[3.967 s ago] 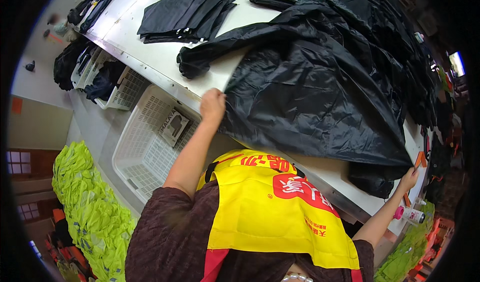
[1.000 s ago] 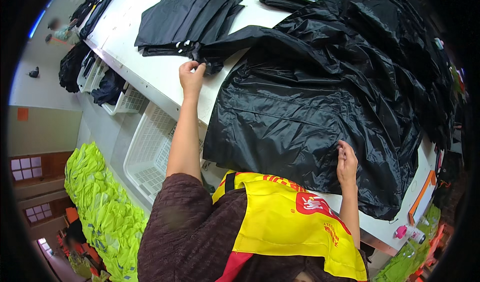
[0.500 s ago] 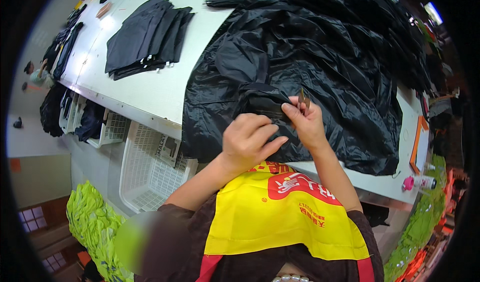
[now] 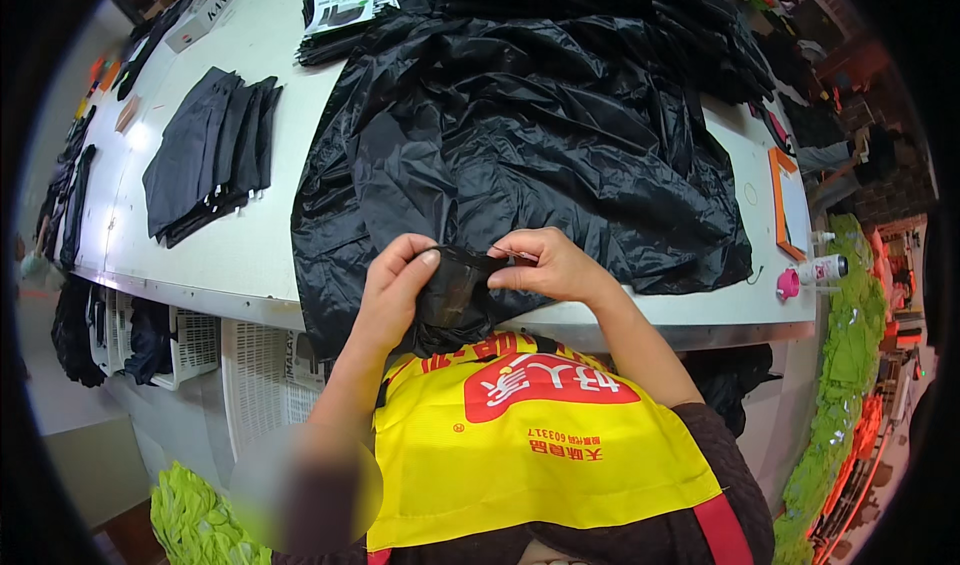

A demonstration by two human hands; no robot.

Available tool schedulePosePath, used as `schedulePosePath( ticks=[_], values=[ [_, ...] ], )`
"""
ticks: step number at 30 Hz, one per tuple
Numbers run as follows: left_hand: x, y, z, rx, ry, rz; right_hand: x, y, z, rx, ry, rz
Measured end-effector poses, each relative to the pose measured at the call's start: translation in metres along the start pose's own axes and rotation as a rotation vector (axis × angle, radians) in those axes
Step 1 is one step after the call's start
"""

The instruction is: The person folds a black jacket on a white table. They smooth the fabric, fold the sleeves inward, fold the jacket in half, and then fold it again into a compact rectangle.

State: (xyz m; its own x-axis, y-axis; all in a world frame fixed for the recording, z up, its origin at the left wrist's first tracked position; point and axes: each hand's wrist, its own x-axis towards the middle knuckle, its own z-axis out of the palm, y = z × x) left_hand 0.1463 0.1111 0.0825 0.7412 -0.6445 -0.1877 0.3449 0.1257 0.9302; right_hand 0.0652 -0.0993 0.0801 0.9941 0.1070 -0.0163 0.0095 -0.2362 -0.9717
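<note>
At the near edge of the white worktable, at six o'clock of the large glossy black plastic garment spread there, the left hand and right hand both pinch its gathered hem, seemingly mid-fold; tucking it needs matched pulls.

white worktable | white mesh baskets beneath | grey floor | bright overhead glare

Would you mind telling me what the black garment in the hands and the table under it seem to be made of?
Black garment: probably thin coated nylon or polyester; glossy, finely crinkled. Table: seemingly smooth laminate or painted board; pale, even, faintly reflective.
</note>
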Motion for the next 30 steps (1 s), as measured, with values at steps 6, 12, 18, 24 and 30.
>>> schedulePosePath(
  ticks=[6,12,18,24,30],
  values=[
    [-0.004,-0.006,0.000,-0.002,-0.089,-0.238,-0.016,0.015,0.011,0.315,0.144,0.134],
    [-0.008,-0.020,0.000,-0.237,-0.052,-0.247,-0.023,0.018,0.018,0.376,0.201,0.194],
    [-0.010,-0.024,0.004,-0.272,0.056,-0.271,-0.025,-0.003,0.026,-0.198,0.359,-0.152],
    [-0.008,-0.022,0.018,-0.358,0.012,-0.268,-0.016,0.008,0.035,-0.377,0.395,-0.381],
    [-0.003,-0.030,0.011,-0.356,-0.032,-0.327,-0.014,-0.009,0.029,-0.311,0.437,-0.219]
  ],
)
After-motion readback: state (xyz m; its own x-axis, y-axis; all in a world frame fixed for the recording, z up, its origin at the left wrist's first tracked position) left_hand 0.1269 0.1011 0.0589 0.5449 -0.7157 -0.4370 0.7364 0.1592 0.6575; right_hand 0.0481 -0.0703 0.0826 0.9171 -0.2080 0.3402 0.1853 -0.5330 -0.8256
